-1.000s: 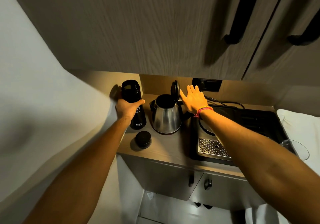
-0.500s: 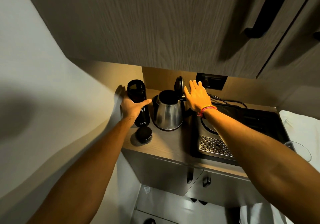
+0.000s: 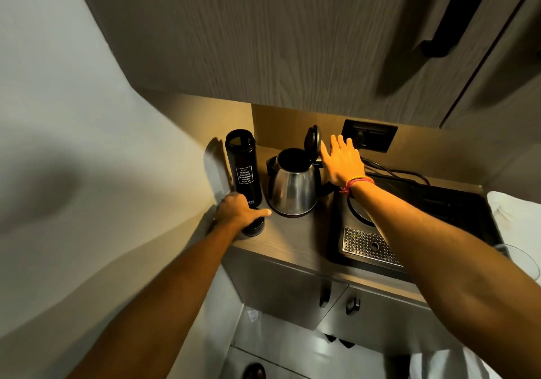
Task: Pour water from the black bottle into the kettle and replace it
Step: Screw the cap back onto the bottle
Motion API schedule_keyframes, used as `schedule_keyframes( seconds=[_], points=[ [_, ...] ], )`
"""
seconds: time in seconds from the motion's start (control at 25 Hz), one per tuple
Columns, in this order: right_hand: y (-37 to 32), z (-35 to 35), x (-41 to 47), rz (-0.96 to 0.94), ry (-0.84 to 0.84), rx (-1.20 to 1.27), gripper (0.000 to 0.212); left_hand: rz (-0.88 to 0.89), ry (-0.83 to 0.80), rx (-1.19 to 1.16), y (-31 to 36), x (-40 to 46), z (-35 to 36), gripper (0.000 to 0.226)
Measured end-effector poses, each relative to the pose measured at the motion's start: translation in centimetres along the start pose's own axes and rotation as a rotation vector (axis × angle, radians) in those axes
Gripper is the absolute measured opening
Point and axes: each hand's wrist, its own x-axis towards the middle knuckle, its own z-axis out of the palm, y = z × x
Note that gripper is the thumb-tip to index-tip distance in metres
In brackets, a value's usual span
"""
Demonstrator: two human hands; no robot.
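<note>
Left hand (image 3: 238, 213) curled over bottle cap (image 3: 254, 228) near counter's (image 3: 292, 241) front-left edge, likely to recap black bottle (image 3: 243, 165); right hand (image 3: 341, 159), fingers spread, empty, steadied kettle (image 3: 292, 187) lid (image 3: 312, 140) open.

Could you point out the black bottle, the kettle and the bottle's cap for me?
black bottle (image 3: 244, 171): head view, on its white label.
kettle (image 3: 292, 193): head view, on its shiny steel belly.
bottle's cap (image 3: 255, 229): head view, on its side below the left hand (image 3: 238, 210).
</note>
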Motion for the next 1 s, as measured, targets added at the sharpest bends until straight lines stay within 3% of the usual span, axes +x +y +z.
schedule_keyframes(
  seconds=[0.08, 0.2, 0.32, 0.44, 0.56, 0.76, 0.88, 1.0],
  points=[
    [-0.1, 0.1, 0.0, -0.007, 0.001, -0.032, 0.075, 0.035, 0.015, 0.242, 0.5, -1.3, 1.9, 0.093],
    [0.0, 0.2, 0.0, -0.021, -0.008, -0.050, 0.077, 0.097, 0.049, 0.343, 1.4, -2.4, 3.1, 0.085],
    [0.2, 0.0, 0.2, 0.016, -0.007, 0.008, 0.068, 0.346, 0.122, 0.388, 2.8, -2.9, 1.5, 0.073],
    [-0.1, -0.3, -0.1, 0.033, -0.016, 0.045, 0.068, 0.582, 0.326, 0.367, 5.4, -3.4, -2.1, 0.067],
    [-0.4, -0.7, -0.2, 0.036, -0.037, 0.059, 0.068, 0.684, 0.554, 0.320, 7.7, -3.3, -6.2, 0.076],
    [-0.3, -1.1, -0.1, 0.127, -0.071, 0.228, 0.065, 0.549, 0.700, 0.263, 8.6, -0.6, -12.3, 0.086],
    [-0.6, -1.3, -0.2, 0.209, -0.059, 0.424, 0.072, 0.381, 0.572, 0.226, 7.5, 0.9, -14.0, 0.086],
    [-0.6, -1.3, -0.1, 0.226, -0.054, 0.462, 0.075, 0.345, 0.443, 0.238, 6.3, 2.2, -14.3, 0.083]
  ],
)
